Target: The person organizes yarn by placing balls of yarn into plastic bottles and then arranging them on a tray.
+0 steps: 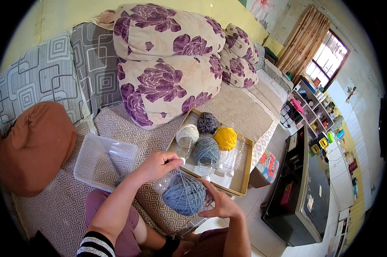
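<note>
My right hand [222,200] grips the end of a clear plastic bottle with a thick ball of blue-grey yarn [184,196] wound round its middle. The bottle lies sideways above my lap. Up and left of it, my left hand [159,165] is closed in a pinch on a strand of that yarn, which runs down to the ball. Just beyond, a gold-rimmed tray [240,189] holds more yarn on clear bottles with white caps: a cream ball [188,133], a dark grey ball [207,123], a yellow ball [225,138] and another blue-grey ball [206,150].
Left of my forearm sits a clear plastic bin [88,162] with some grey yarn at its near corner. A brown cushion [39,145] lies farther left. Large flowered cushions [159,81] line the back of the patterned seat. A black cabinet [296,192] stands on the right.
</note>
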Demonstrator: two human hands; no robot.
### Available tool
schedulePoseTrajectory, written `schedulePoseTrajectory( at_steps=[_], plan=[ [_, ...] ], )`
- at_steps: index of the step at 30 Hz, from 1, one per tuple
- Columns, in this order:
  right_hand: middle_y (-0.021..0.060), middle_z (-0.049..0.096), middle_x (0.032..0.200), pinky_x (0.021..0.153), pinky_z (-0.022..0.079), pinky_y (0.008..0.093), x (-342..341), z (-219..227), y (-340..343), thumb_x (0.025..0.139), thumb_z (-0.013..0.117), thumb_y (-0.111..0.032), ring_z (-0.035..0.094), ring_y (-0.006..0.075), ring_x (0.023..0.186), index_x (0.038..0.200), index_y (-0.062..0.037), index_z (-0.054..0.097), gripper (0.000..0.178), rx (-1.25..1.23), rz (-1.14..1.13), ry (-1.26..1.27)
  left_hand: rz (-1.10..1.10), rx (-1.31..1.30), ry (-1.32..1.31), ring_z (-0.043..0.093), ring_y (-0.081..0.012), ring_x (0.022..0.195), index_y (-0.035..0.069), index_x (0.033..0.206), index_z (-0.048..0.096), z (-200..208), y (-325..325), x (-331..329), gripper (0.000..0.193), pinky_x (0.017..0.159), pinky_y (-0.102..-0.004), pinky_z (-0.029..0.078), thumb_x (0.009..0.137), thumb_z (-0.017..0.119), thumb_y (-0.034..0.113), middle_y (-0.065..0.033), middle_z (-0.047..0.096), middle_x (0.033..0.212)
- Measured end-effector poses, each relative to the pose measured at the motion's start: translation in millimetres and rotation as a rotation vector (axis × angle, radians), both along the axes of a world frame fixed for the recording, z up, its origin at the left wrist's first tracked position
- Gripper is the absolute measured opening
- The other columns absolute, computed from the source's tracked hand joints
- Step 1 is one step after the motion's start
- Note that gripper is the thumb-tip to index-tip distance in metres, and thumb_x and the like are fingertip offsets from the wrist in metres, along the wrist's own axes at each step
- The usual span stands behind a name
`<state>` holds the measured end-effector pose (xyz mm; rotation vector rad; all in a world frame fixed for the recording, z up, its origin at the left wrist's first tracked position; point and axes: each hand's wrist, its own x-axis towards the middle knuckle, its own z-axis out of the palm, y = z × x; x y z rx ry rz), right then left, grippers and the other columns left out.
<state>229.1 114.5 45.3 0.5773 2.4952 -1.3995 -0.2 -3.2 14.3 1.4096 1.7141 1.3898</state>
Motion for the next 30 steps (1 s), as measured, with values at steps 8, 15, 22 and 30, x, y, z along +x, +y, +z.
schedulePoseTrajectory(
  at_steps=[8, 15, 22, 30],
  plan=[
    [0.0091, 0.038, 0.126, 0.1, 0.025, 0.0328, 7.1, -19.2, 6.0, 0.048, 0.077, -0.012, 0.035, 0.0204, 0.118, 0.133, -0.0022, 0.023, 0.101, -0.424, -0.359, 0.676, -0.013, 0.086, -0.299, 0.051, -0.011, 0.063, -0.001, 0.085, 0.055, -30.5, 19.3, 14.2, 0.027, 0.061, -0.0246, 0.042, 0.089, 0.047, 0.025, -0.0031, 0.055, 0.067],
    [0.0131, 0.047, 0.118, 0.091, 0.038, 0.0353, -14.2, -22.4, 0.3, 0.054, 0.076, -0.013, 0.047, 0.0238, 0.108, 0.133, -0.0032, 0.02, 0.098, -0.234, -0.604, 0.761, -0.328, 0.002, 0.236, 0.057, -0.0289, 0.06, 0.005, 0.087, 0.056, -25.7, 17.7, 51.2, 0.035, 0.059, -0.0364, 0.044, 0.09, 0.041, 0.035, -0.0138, 0.058, 0.068],
    [0.02, 0.052, 0.11, 0.085, 0.042, 0.0327, -6.4, -9.7, -1.8, 0.055, 0.077, -0.018, 0.052, 0.0287, 0.101, 0.135, -0.0071, 0.02, 0.099, 0.253, -0.317, 0.195, -0.257, -0.067, 0.054, 0.055, -0.0103, 0.06, 0.005, 0.08, 0.057, 11.4, 1.5, 36.9, 0.02, 0.057, -0.026, 0.044, 0.085, 0.055, 0.024, -0.0041, 0.059, 0.066],
    [0.0142, 0.044, 0.123, 0.094, 0.033, 0.031, 12.8, -9.4, 10.6, 0.054, 0.078, -0.017, 0.045, 0.0225, 0.11, 0.134, -0.0011, 0.022, 0.098, -0.202, 0.011, 0.215, -0.058, 0.047, -0.071, 0.041, -0.0057, 0.053, 0.002, 0.069, 0.051, 9.1, -0.6, 13.1, 0.027, 0.05, -0.0234, 0.035, 0.085, 0.055, 0.023, 0.0012, 0.044, 0.056]
  ],
)
